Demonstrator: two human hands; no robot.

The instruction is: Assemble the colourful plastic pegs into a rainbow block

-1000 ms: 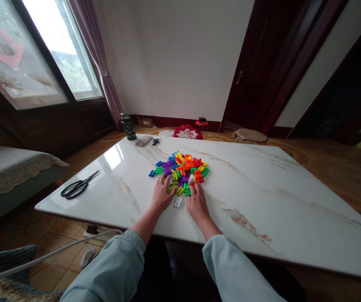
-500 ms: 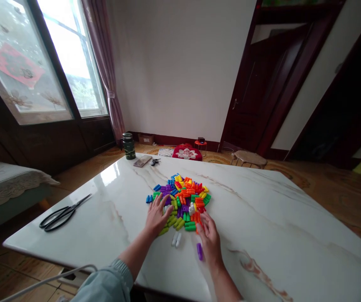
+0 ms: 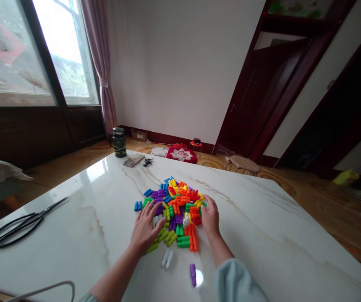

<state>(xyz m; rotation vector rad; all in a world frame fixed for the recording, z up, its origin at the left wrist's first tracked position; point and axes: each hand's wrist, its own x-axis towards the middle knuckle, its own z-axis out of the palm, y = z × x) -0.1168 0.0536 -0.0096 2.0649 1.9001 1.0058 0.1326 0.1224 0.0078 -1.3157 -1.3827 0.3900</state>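
A heap of small bright plastic pieces [image 3: 178,218], bullet-shaped and many joined in pairs, lies on the marble-patterned table [image 3: 262,235]. At the heap's left side my left hand [image 3: 145,226] rests with fingers spread over green and white pieces. My right hand [image 3: 210,214] touches the right edge of the heap, fingers slightly bent and apart by the orange and green pieces; its fingertips are partly hidden. On the near side lie a white pair [image 3: 167,259] and a single purple piece [image 3: 193,275], apart from the heap.
Black-handled scissors [image 3: 29,224] lie at the table's left. Toward the far left corner are a dark green flask [image 3: 119,142], a phone [image 3: 133,160] and keys [image 3: 148,162]. A pale cable [image 3: 51,287] curves at the near left edge. A round stool [image 3: 243,165] stands beyond the table.
My right hand has moved from the near right of the heap up along its right edge. My left hand stays at the left side. The view has shifted a little.
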